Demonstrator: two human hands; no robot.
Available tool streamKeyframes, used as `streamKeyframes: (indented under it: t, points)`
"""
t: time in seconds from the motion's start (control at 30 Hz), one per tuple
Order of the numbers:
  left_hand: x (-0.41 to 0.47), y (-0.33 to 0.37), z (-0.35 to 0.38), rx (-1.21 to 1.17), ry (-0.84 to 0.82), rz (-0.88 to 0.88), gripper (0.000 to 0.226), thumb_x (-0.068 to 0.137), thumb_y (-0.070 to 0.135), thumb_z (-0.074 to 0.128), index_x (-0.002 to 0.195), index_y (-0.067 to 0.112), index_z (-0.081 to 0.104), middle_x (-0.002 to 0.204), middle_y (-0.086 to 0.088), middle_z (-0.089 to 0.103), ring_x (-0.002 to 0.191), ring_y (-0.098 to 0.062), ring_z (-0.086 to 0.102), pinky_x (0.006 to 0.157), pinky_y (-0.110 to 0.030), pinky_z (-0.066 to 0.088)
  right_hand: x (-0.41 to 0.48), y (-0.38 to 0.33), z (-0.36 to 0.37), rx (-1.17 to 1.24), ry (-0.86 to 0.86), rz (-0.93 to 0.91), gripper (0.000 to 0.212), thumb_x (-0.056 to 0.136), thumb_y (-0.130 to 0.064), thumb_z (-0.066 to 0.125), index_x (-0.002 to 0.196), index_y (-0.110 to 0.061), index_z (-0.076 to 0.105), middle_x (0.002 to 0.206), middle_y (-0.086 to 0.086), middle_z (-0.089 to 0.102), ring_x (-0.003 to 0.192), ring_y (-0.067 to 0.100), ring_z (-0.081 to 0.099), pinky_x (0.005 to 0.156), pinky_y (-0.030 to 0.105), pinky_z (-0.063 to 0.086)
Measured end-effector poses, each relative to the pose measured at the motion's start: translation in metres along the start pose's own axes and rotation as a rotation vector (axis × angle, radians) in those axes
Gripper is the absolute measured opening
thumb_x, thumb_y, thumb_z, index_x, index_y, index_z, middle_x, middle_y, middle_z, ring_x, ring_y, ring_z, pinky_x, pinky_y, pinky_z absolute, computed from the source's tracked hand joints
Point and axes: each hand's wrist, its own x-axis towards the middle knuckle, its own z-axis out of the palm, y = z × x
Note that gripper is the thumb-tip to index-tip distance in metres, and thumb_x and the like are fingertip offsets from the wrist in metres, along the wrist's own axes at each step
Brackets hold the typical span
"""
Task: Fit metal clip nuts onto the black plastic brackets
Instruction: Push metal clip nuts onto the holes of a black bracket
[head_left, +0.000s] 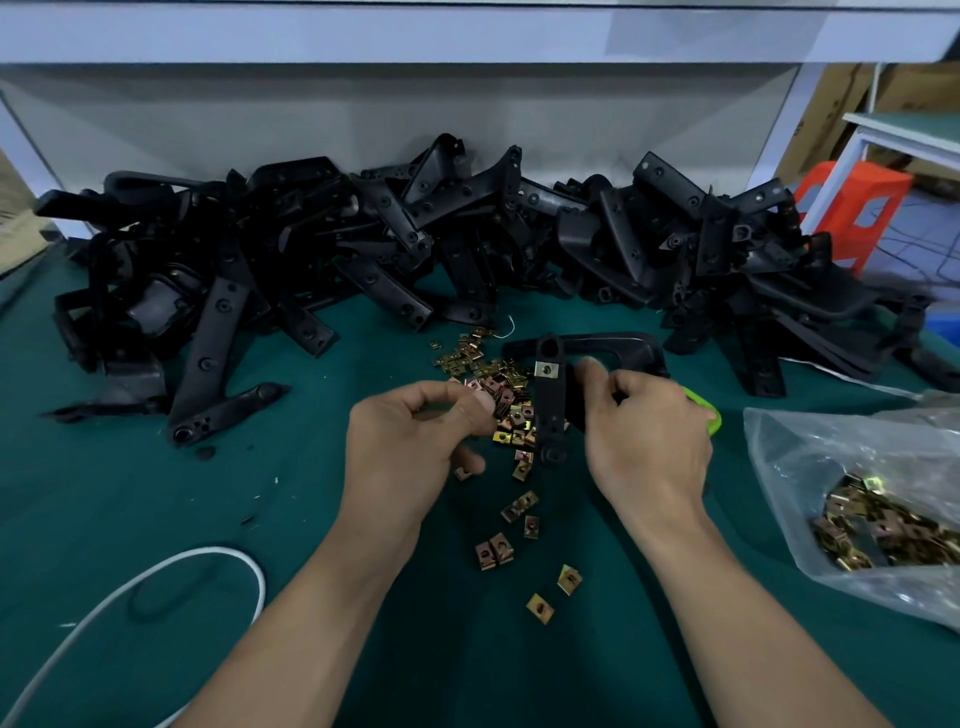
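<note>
plastic bag (810, 441) cut by right edge, green object (702, 410) mostly behind right hand (644, 436)

A dark green surface (156, 519) is spread beneath the fingers (589, 365). Well beyond them, a pale grey back panel (363, 114) is set upright under a white shelf (415, 36). Far to their right, a red plastic stool (883, 179) is seen on a bluish floor (930, 228), beside a white-framed table (909, 143) and cardboard boxes (831, 104).
</note>
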Motion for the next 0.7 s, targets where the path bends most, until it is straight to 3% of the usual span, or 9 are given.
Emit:
streamKeyframes:
  t: [0.13,0.27,0.4,0.53,0.7]
  points:
    - [-0.0019,0.0006,0.0008,0.016,-0.036,0.017,0.012,0.077,0.033,0.085,0.072,0.024,0.078,0.062,-0.007,0.071,0.047,-0.014,0.06,0.048,-0.018,0.047,0.0,-0.0005,0.0001,0.009,-0.006,-0.005,0.064,0.095,-0.061,0.05,0.048,-0.018,0.048,0.041,-0.007,0.046,0.05,0.014,0.048,0.057,0.033,0.037]
    - [-0.0013,-0.0007,0.0016,0.056,-0.02,0.019,0.013,0.082,0.017,0.083,0.074,0.027,0.078,0.073,-0.003,0.077,0.065,-0.016,0.073,0.054,-0.015,0.048,0.0,-0.0009,0.0,0.011,-0.01,-0.003,0.064,0.095,-0.061,0.05,0.048,-0.018,0.049,0.041,-0.006,0.047,0.05,0.016,0.049,0.057,0.033,0.038]
    - [-0.0021,0.001,0.0033,0.086,-0.1,-0.001,0.033,0.083,0.002,0.078,0.081,0.035,0.079,0.083,0.001,0.079,0.081,-0.015,0.076,0.07,-0.022,0.052,0.0002,-0.0005,-0.0003,0.018,-0.006,0.003,0.064,0.095,-0.061,0.05,0.048,-0.018,0.048,0.042,-0.006,0.046,0.05,0.017,0.049,0.057,0.033,0.039]
    - [-0.0051,0.0057,0.0027,0.044,-0.306,-0.063,0.029,0.089,-0.003,0.071,0.082,0.023,0.082,0.085,-0.01,0.079,0.081,-0.023,0.078,0.057,-0.019,0.049,0.0001,-0.0002,0.0008,-0.006,0.006,-0.004,0.062,0.094,-0.063,0.049,0.049,-0.02,0.052,0.044,-0.006,0.05,0.051,0.014,0.048,0.059,0.033,0.038]
    - [-0.0068,0.0079,0.003,-0.026,-0.386,-0.113,0.027,0.09,0.003,0.071,0.085,0.026,0.083,0.087,-0.013,0.079,0.078,-0.022,0.077,0.059,-0.019,0.052,0.0022,0.0012,0.0007,-0.005,0.011,-0.004,0.06,0.092,-0.063,0.052,0.049,-0.022,0.053,0.043,-0.007,0.048,0.051,0.013,0.048,0.061,0.033,0.04]
